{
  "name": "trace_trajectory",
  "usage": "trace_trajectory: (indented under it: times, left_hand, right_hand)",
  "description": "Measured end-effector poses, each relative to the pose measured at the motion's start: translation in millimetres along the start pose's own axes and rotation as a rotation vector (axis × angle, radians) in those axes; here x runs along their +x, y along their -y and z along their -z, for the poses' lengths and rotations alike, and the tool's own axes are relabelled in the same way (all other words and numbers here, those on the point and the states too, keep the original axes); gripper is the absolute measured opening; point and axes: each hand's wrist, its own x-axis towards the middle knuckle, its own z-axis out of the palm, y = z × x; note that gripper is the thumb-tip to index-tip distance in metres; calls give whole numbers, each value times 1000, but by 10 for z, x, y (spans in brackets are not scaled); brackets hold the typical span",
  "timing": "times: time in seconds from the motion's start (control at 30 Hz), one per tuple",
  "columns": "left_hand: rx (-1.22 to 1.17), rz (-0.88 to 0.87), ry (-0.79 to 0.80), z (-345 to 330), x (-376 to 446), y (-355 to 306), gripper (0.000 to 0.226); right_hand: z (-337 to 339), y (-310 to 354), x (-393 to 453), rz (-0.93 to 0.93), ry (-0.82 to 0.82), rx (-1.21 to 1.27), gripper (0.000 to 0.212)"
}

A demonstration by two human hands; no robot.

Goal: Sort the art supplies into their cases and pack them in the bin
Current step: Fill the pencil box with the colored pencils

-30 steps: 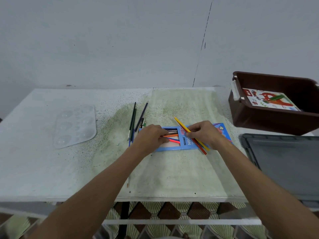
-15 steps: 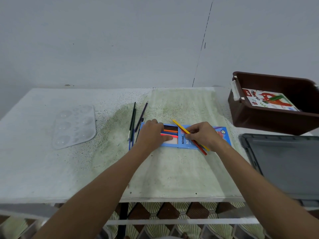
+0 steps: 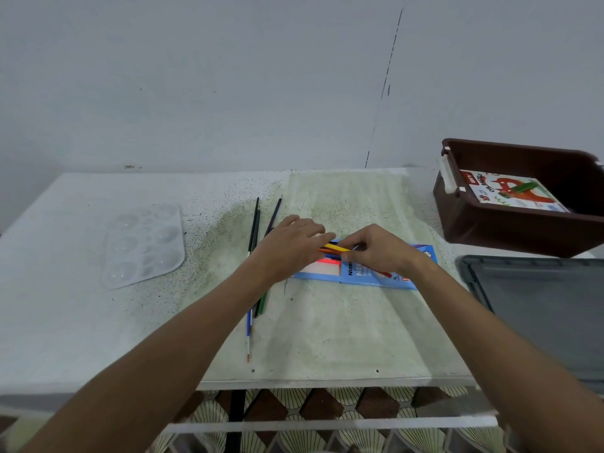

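I have the left hand (image 3: 291, 243) lying flat, fingers straight, on the open end of the blue pencil case (image 3: 369, 273), I judge to keep it from sliding while pencils go in. My right hand (image 3: 379, 253) pinches the yellow pencil (image 3: 336, 247) over the case mouth, lined up with the pencils already inside. Loose pencils and brushes (image 3: 256, 230) lie just left of the case, not yet sorted. The brown bin (image 3: 490, 237) sits far right holding an oil pastel box (image 3: 510, 194). The bench (image 3: 327, 338) is speckled, green-stained stone, with a clear palette (image 3: 143, 243) at left, against a plain grey wall (image 3: 228, 76)
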Motion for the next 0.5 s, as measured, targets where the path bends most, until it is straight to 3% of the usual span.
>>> trace_trajectory:
  times: [0.1,0.17,0.27,0.37,0.5]
  left_hand:
    - [100,-53,75,23,16,8,49]
    - [67,-35,127,55,-11,24,40]
    - [-153,154,226,160,-66,62,27]
    - [-272,282,314,243,-174,186,30]
    - [-206,258,370,270,-345,326,29]
  right_hand:
    - [35,26,13,21,41,50,23]
    - [43,18,28,21,40,54,25]
    - [31,-27,39,24,13,38,30]
    - [5,-135,14,10,-48,5,50]
    - [-54,-288,-37,4,-70,-119,78]
